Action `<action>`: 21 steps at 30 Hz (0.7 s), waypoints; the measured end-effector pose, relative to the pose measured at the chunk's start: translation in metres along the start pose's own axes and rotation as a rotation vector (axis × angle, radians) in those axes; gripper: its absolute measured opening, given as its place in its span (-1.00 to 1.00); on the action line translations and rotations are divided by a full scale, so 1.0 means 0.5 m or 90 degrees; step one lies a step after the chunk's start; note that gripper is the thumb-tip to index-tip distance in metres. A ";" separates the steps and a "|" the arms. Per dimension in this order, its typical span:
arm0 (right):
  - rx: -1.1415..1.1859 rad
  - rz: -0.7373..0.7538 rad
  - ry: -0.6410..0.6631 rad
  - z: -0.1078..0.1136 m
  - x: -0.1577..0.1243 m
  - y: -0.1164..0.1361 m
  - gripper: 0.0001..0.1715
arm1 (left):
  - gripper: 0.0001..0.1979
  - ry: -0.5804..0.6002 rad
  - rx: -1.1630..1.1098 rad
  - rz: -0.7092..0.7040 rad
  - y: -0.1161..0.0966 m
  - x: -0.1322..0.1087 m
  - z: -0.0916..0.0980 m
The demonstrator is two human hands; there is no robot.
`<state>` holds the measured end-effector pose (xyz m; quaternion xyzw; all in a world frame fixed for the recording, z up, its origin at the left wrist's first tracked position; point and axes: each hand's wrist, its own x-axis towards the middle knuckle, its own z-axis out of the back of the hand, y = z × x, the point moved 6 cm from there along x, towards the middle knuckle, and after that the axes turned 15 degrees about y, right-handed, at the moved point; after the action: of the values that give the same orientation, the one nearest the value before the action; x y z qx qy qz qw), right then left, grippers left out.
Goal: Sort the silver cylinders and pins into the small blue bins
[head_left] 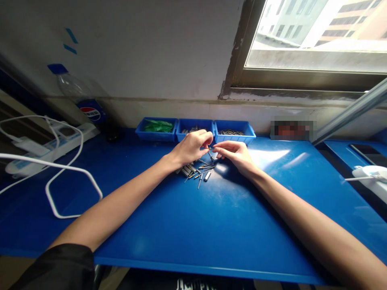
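**Two hands meet over a heap of small metal parts**

The left hand [191,147] and right hand [233,153] come together near the bench's [193,225] far edge, fingertips pinched on a thin metal pin [211,149] between them. Just below lies a loose pile of pins and sleeves [196,171]. Three blue trays [195,129] line the far edge (one holds green pieces). A power strip [51,143] sits at the left end.

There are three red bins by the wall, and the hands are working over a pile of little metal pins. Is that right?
Not quite: the three bins are blue, not red, as the head view shows. The rest holds: they sit by the wall, and the left hand and right hand meet over a pile of little metal pins.
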<state>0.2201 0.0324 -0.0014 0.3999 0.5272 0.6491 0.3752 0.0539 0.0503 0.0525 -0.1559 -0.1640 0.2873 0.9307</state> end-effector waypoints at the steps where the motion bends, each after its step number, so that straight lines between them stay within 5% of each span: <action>1: 0.007 0.009 -0.015 0.004 0.000 -0.002 -0.64 | -0.92 -0.001 -0.001 0.011 0.003 0.000 -0.001; 5: 0.023 0.055 -0.105 0.025 -0.002 -0.009 -0.68 | -0.79 0.052 0.015 0.066 0.026 -0.001 -0.019; 11: 0.018 0.109 -0.161 0.036 -0.008 -0.005 -0.54 | -0.78 0.208 0.043 -0.025 0.013 -0.002 -0.056; 21: 0.044 0.088 -0.129 0.035 -0.005 -0.017 -0.61 | -0.85 0.239 0.140 0.050 0.013 -0.006 -0.061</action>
<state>0.2378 0.0383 -0.0076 0.5118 0.4800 0.6110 0.3665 0.0606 0.0477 0.0219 -0.1105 0.0506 0.3056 0.9444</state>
